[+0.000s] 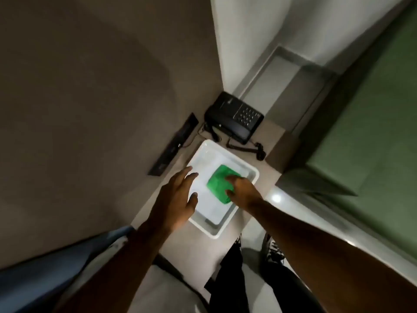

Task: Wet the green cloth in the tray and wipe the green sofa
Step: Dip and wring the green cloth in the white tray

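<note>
Press the green cloth (220, 185) fully under with your right hand (242, 188), fingers curled onto it, left hand (178, 197) spread steadying the tray (204, 152).

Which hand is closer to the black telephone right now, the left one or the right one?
Right, though only slightly. The right hand presses the green cloth at the side of the tray that runs toward the telephone. The left hand hovers open over the tray's opposite side.

dim brown wall (90, 86), glossy floor (304, 213)
</note>
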Demonstrator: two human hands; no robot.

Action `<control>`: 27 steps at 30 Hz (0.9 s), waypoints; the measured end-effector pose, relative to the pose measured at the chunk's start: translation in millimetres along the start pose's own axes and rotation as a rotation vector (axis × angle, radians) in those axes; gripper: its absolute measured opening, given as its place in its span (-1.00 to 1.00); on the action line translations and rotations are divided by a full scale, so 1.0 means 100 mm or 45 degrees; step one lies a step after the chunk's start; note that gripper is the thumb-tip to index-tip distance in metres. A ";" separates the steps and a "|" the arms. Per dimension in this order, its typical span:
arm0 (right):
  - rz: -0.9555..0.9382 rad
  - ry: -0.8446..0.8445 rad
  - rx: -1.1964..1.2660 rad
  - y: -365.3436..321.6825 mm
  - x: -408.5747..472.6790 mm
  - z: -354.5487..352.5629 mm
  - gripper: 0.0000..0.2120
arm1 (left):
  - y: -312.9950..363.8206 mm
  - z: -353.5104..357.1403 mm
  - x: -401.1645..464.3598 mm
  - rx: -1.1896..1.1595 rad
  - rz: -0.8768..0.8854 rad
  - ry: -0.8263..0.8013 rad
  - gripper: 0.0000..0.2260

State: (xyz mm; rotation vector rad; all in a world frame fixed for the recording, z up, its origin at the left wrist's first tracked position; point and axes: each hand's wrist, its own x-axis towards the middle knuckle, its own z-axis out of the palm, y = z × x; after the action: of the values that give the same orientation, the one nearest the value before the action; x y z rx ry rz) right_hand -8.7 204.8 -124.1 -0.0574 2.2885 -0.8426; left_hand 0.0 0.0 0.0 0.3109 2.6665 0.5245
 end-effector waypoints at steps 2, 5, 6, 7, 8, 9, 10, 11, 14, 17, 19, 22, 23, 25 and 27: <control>0.000 0.029 -0.089 0.12 0.32 0.22 -0.47 | -0.19 0.24 0.13 -0.038 -0.001 0.016 -0.54; 0.027 0.033 -0.251 0.21 0.64 0.42 -0.37 | -0.43 0.49 0.23 -0.078 -0.059 -0.010 -0.55; 0.053 0.008 -0.294 0.22 0.68 0.49 -0.33 | -0.47 0.56 0.24 -0.106 -0.060 -0.013 -0.55; 0.069 0.004 -0.330 0.24 0.72 0.55 -0.31 | -0.51 0.60 0.24 -0.121 -0.045 0.005 -0.55; 0.095 0.002 -0.348 0.24 0.74 0.58 -0.30 | -0.54 0.62 0.26 -0.133 -0.025 0.017 -0.55; 0.109 0.006 -0.356 0.24 0.76 0.61 -0.30 | -0.56 0.64 0.27 -0.137 -0.015 0.021 -0.56; 0.128 0.013 -0.352 0.24 0.76 0.64 -0.29 | -0.58 0.65 0.28 -0.144 -0.014 0.014 -0.56; 0.141 0.029 -0.350 0.22 0.75 0.67 -0.28 | -0.59 0.65 0.29 -0.147 -0.013 0.004 -0.57; 0.165 0.116 -0.312 0.16 0.74 0.70 -0.21 | -0.58 0.62 0.31 -0.119 0.013 -0.031 -0.55; 0.202 0.184 -0.197 0.16 0.74 0.67 -0.19 | -0.52 0.57 0.37 -0.072 0.010 -0.050 -0.56; 0.196 0.235 -0.165 0.14 0.71 0.66 -0.24 | -0.49 0.55 0.42 -0.051 -0.005 -0.053 -0.56; 0.210 0.359 -0.059 0.07 0.63 0.69 -0.26 | -0.41 0.56 0.49 -0.066 -0.058 -0.023 -0.53; 0.224 0.406 0.027 0.04 0.59 0.71 -0.25 | -0.37 0.55 0.52 -0.095 -0.077 -0.018 -0.53; 0.239 0.511 0.223 -0.04 0.48 0.69 -0.22 | -0.27 0.54 0.58 -0.145 -0.102 0.003 -0.54; 0.251 0.586 0.377 -0.05 0.33 0.65 -0.21 | -0.14 0.51 0.63 -0.138 -0.128 0.011 -0.54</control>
State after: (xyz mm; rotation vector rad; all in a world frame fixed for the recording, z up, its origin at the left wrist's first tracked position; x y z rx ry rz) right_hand 5.7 156.0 -176.4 0.5359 2.4987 -1.1710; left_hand -36.7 21.2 -70.6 0.1423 2.6333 0.6366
